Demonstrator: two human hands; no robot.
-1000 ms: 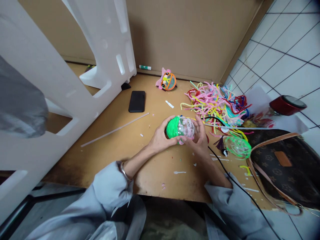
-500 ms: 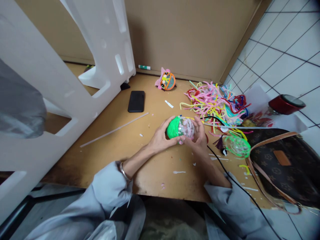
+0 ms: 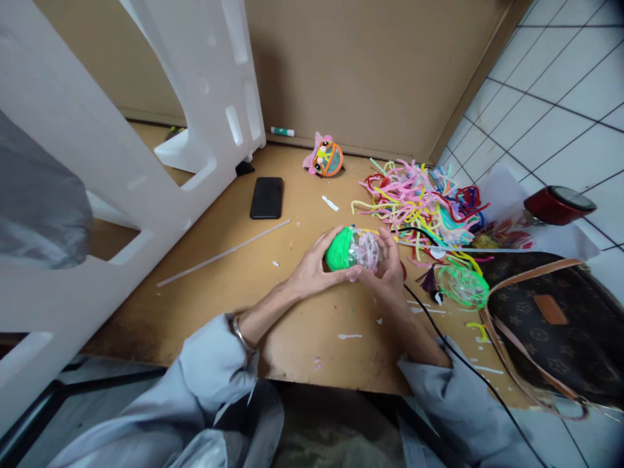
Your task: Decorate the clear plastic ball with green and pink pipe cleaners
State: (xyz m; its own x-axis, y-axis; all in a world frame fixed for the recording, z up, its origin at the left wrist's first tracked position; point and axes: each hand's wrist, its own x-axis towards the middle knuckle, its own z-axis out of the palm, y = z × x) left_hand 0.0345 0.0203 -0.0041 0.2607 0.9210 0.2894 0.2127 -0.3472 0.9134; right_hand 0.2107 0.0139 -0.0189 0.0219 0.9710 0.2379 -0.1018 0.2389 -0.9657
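Observation:
Between my hands, just above the table, is a clear rounded plastic ball. Bright green pipe cleaner is wound around its left end, and pale pink strands show at its right end. My left hand wraps the green end, thumb along the underside. Curled around the pink end is my right hand, its thumb meeting the left thumb at the front. Fingers hide part of the ball's far side. A heap of colourful pipe cleaners lies behind and to the right of my hands.
A black phone, a translucent stick and a small decorated figure are on the table. To the right are a green-wrapped clear ball, a black cable and a brown handbag. A white plastic panel stands left.
Hardly anything differs. The thumbs have shifted slightly on the ball, and the whole view has moved a touch.

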